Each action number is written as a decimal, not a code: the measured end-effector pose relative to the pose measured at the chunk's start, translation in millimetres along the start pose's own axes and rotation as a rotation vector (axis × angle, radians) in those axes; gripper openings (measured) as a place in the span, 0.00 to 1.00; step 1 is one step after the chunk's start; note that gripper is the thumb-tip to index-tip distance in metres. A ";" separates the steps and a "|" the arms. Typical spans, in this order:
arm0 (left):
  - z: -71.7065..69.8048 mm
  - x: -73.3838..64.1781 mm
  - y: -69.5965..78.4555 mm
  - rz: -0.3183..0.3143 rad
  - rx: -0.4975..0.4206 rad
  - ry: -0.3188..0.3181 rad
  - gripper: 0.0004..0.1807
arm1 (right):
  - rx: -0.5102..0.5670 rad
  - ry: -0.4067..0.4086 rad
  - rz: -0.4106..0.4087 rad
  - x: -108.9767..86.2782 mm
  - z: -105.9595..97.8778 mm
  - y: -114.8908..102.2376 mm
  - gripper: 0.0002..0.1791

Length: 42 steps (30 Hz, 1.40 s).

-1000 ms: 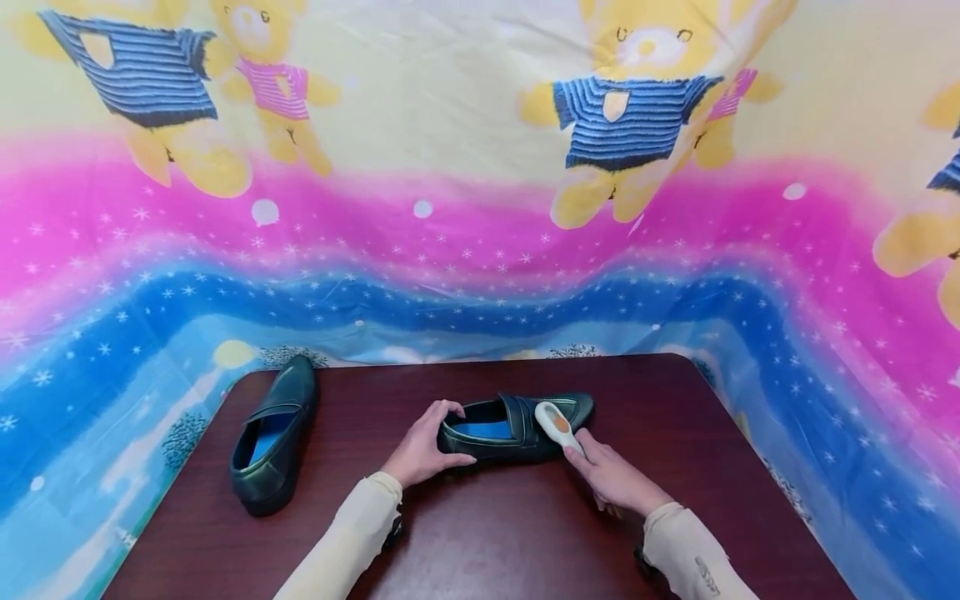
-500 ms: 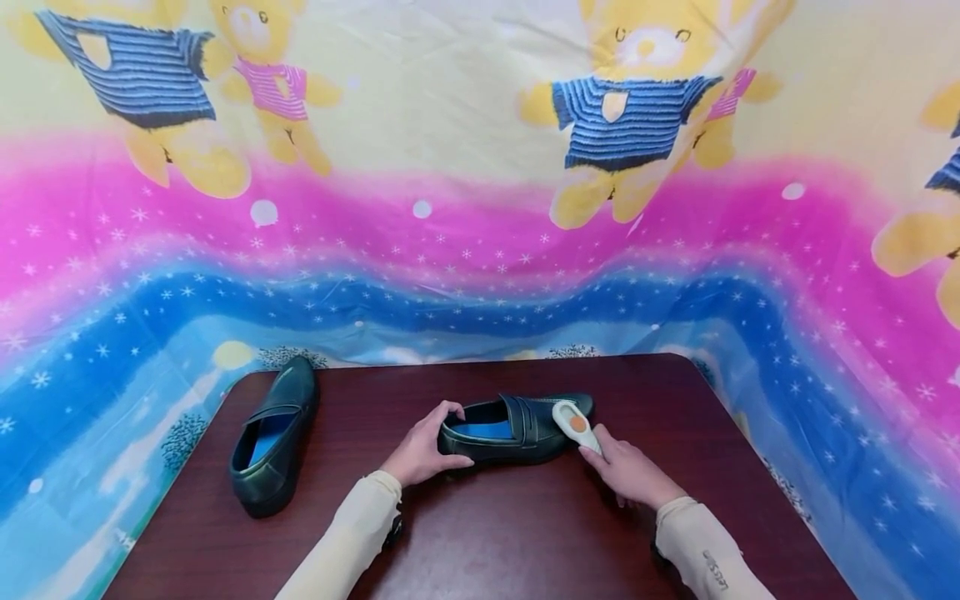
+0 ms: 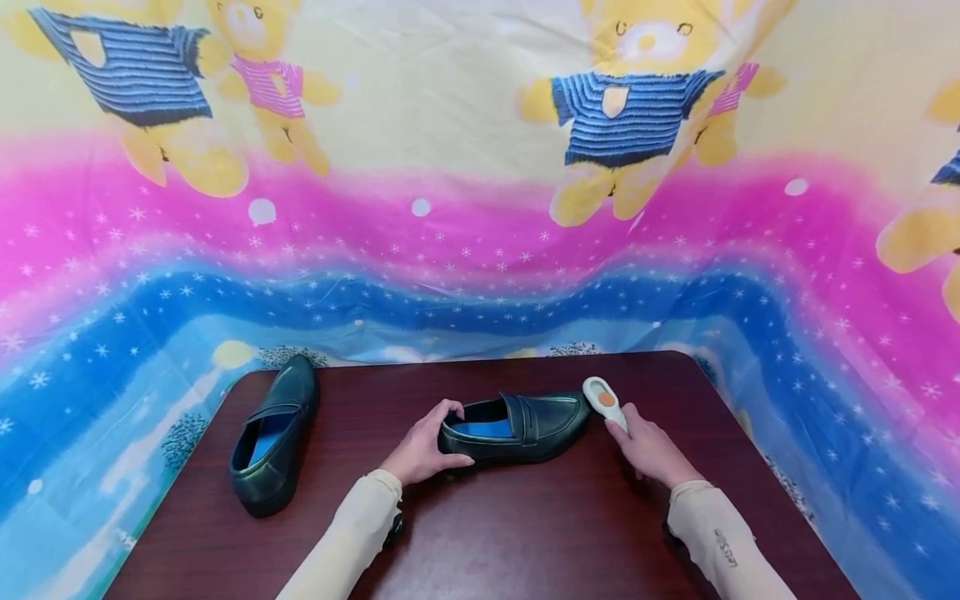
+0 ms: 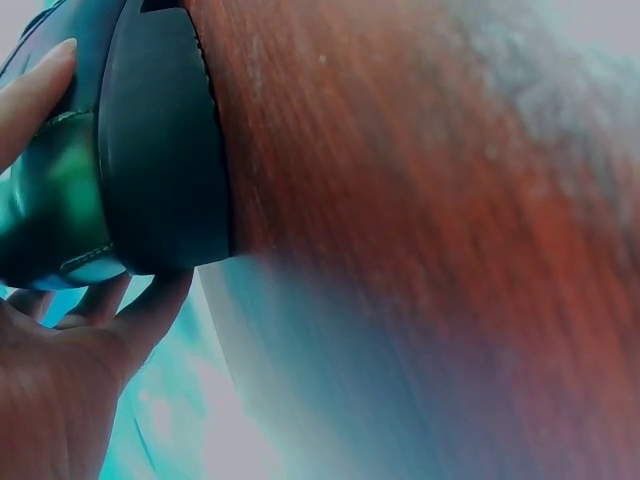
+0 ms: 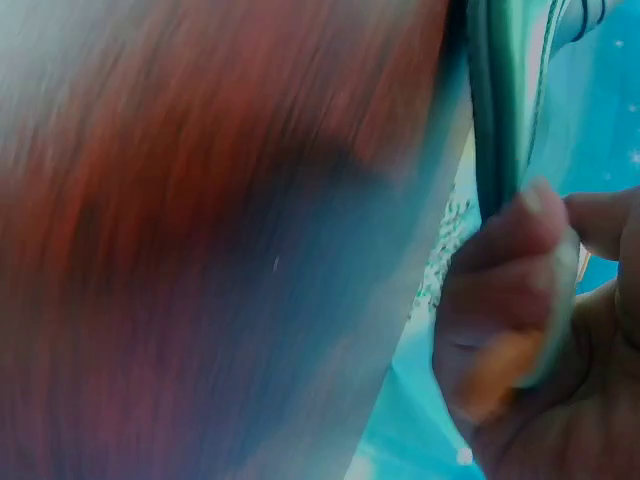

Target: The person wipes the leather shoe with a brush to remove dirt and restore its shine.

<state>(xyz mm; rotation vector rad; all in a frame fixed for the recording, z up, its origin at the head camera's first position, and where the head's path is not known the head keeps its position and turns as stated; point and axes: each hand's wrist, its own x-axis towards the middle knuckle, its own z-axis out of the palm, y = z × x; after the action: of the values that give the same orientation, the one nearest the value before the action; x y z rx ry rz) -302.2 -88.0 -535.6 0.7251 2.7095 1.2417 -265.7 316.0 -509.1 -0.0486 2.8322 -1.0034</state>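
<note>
A dark green leather loafer (image 3: 551,429) with a blue insole lies sideways on the table, its toe to the right. My left hand (image 3: 423,446) grips its heel, thumb on the near side and fingers at the back rim. In the left wrist view, the fingers and thumb lie round the heel (image 4: 165,150). My right hand (image 3: 652,446) holds a white brush (image 3: 598,396) with an orange oval, its head just off the loafer's toe tip. Its underside is hidden. In the right wrist view, curled fingers wrap its handle.
A matching second loafer (image 3: 273,437) stands at the table's left, toe toward the back. The dark red-brown table (image 3: 495,533) has its far edge against a hanging cloth (image 3: 480,242) printed with bears, which also runs along both sides.
My right hand has carried the brush rightward along the loafer's front, from the vamp over the toe to past its tip. The left hand and both shoes have stayed in place.
</note>
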 end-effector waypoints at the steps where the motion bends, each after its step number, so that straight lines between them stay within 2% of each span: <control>1: 0.0 -0.1 0.1 0.000 0.000 -0.001 0.36 | 0.019 -0.009 -0.009 -0.4 1.7 -2.3 0.19; 6: -0.2 -0.1 1.2 -0.007 -0.007 -0.005 0.37 | 0.143 -0.135 -0.076 -5.2 13.3 -24.8 0.23; 8: -0.1 0.4 1.1 -0.009 -0.010 -0.005 0.37 | 0.188 -0.199 -0.069 -9.2 16.8 -35.4 0.31; 11: 0.2 0.9 0.8 -0.008 -0.008 -0.007 0.36 | 0.182 -0.224 -0.040 -12.5 21.7 -45.5 0.41; 13: 0.7 1.1 0.1 -0.006 -0.007 -0.011 0.36 | 0.148 -0.203 -0.028 -11.3 25.3 -45.7 0.42; 16: 1.3 0.1 -0.7 -0.006 -0.005 -0.011 0.36 | -0.009 -0.110 -0.088 -3.9 30.7 -36.4 0.35; 20: 1.9 -1.2 -1.9 -0.009 0.000 -0.011 0.36 | -0.193 0.005 -0.143 1.6 31.5 -21.2 0.35; 22: 2.4 -1.0 -2.2 -0.010 0.000 -0.010 0.36 | -0.231 0.040 -0.147 3.3 28.5 -17.0 0.36; 24: 3.2 -0.7 -2.4 -0.010 0.001 -0.011 0.36 | -0.257 0.071 -0.145 5.6 24.5 -14.9 0.32; 28: 4.3 -0.7 -2.1 -0.013 0.002 -0.017 0.36 | -0.277 0.131 -0.113 10.6 17.2 -9.9 0.28; 33: 1.7 -0.5 -1.0 -0.014 -0.011 -0.017 0.35 | -0.267 0.187 -0.059 13.2 10.6 -7.1 0.32; 42: -2.5 -0.7 0.4 -0.007 -0.003 -0.014 0.35 | -0.213 0.166 -0.032 14.4 11.0 -14.2 0.29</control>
<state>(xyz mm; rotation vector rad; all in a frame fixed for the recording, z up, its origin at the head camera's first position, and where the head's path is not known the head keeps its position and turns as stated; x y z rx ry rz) -302.1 -89.8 -533.7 0.7201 2.6957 1.2348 -278.7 297.0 -510.4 -0.0334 3.0889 -0.7390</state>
